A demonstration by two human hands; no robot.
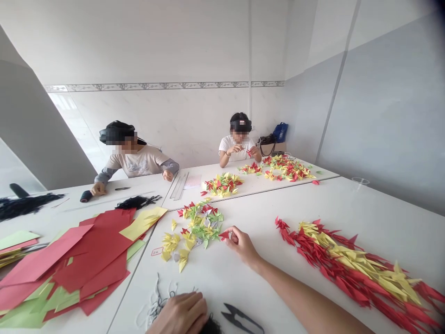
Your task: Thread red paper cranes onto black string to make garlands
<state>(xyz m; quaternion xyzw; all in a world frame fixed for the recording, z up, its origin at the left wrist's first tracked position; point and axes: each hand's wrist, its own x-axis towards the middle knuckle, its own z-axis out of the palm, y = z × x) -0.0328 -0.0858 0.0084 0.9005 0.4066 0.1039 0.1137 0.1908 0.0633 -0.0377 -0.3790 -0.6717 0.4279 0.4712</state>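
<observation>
Between the thumb and fingers of my right hand (241,246) is a red folded paper crane (225,235), just above the table at the edge of a loose pile of paper cranes (205,222) in green, yellow, red and grey. My left hand (182,311) lies palm down at the near edge, its fingers bent over a bundle of black thread (211,325) that it partly hides. Grey threads (158,301) spread out beside that hand. Dark thread snips (241,319) rest on the table between my two arms.
Rows of red and yellow paper cranes (347,260) stretch along the right. Sheets of coloured paper (100,246) cover the left table. Two people sit across, one near a black thread spool (85,196), one behind more crane piles (285,168). A clear cup (360,181) stands far right.
</observation>
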